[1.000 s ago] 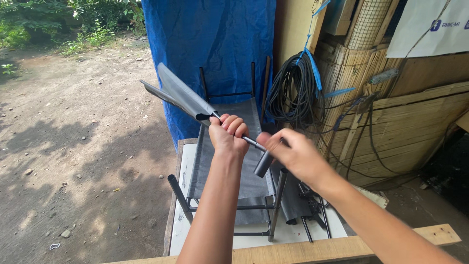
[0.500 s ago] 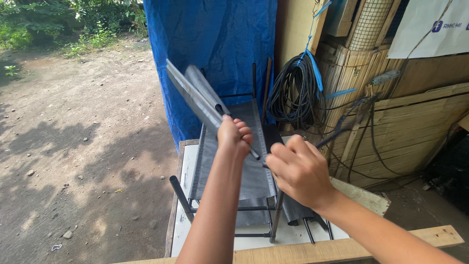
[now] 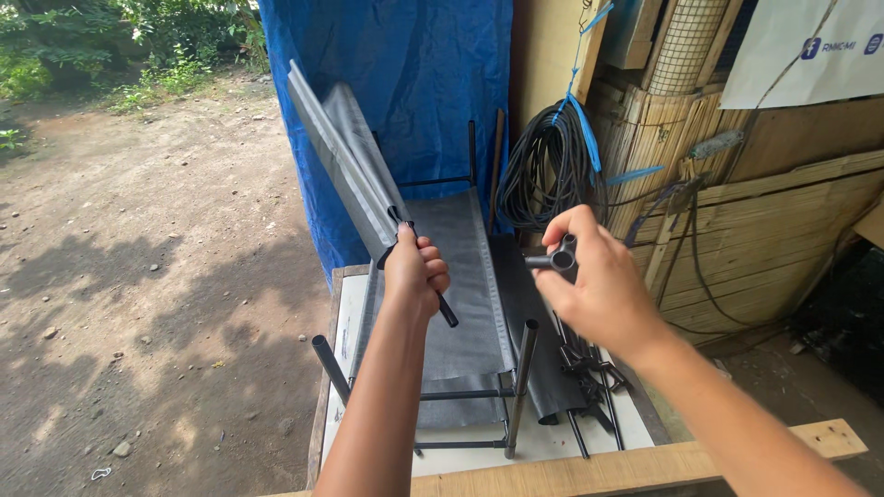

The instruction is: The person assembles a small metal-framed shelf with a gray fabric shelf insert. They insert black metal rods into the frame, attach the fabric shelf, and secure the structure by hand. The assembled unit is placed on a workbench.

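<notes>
Assembly of a fabric shelf rack (image 3: 460,368), mid-step. Left hand (image 3: 414,274) is closed round a black rod with a grey fabric panel (image 3: 345,161) sleeved on it, raised and tilted above the rack. Right hand (image 3: 589,281) pinches a black plastic connector (image 3: 557,258). Likely next: seat connector on the rod end; needs alignment. Rack stands on the white worktop (image 3: 552,433).

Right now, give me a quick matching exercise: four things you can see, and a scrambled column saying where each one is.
Things:
1. fabric panel
2. connector
3. cable coil
4. tarp

Places:
A. hanging on the wall
B. in the right hand
C. draped behind the rack
D. raised in the left hand

Pairs: 1-D, 2-B, 3-A, 4-C
</notes>
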